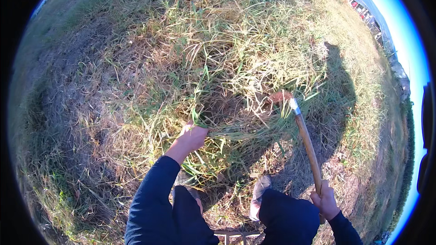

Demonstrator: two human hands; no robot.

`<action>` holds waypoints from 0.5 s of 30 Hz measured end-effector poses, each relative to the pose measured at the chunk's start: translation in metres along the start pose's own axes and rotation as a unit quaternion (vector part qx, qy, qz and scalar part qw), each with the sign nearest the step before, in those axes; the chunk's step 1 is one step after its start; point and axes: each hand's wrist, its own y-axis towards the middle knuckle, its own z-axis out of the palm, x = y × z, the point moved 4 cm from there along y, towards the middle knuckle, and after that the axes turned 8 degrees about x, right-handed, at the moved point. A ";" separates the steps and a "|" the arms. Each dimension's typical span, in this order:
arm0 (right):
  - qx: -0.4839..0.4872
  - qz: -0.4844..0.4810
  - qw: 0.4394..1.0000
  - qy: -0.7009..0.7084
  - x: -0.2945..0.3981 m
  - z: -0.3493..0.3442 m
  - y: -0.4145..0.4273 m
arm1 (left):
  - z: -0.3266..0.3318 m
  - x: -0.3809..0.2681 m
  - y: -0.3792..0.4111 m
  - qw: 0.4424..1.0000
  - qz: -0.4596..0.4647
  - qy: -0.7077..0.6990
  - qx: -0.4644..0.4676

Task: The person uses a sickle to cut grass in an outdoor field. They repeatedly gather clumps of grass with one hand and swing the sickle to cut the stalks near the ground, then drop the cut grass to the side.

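My left hand (194, 137) is closed on a bunch of long grass stems (238, 132) that stretch to the right, low over the ground. My right hand (325, 200) grips the lower part of the curved wooden handle of a sickle-like tool (308, 146). A bright metal collar sits at the handle's far end, and a reddish-brown blade (281, 96) points left from it among the grass. Part of the blade's edge is hidden by stems or blurred. Between the hands lies a patch of bare soil (226, 107) with loose straw.
My shoes, the right one (261, 185) plainer to see, stand just below the grass. A low frame (235, 233) is behind them between my legs. Tangled grass (211, 17) covers the ground ahead. My shadow (340, 98) falls at the right.
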 end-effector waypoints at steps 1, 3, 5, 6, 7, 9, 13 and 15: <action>-0.004 -0.020 0.999 0.030 0.005 0.004 0.033 | 0.000 0.003 0.001 1.000 -0.014 -0.010 0.002; 0.013 -0.066 0.996 0.063 0.044 0.011 0.105 | 0.005 0.021 -0.008 0.998 -0.054 -0.031 0.007; 0.039 -0.151 0.984 0.091 0.093 0.016 0.172 | 0.014 0.036 -0.003 0.996 -0.068 -0.052 0.008; 0.039 -0.151 0.983 0.098 0.110 0.018 0.199 | 0.000 0.022 -0.004 0.997 -0.072 -0.038 0.019; 0.038 -0.155 0.982 0.105 0.128 0.021 0.225 | -0.010 0.015 -0.002 0.996 -0.078 -0.022 0.027; 0.074 -0.216 0.952 0.205 0.168 0.038 0.278 | 0.003 0.036 0.009 0.994 -0.085 0.064 0.020; 0.179 -0.189 0.896 0.360 0.230 0.077 0.339 | 0.034 0.080 0.018 0.981 -0.076 0.177 -0.027; 0.140 -0.215 0.938 0.232 0.204 0.076 0.345 | 0.012 0.057 0.027 0.989 -0.122 0.078 -0.008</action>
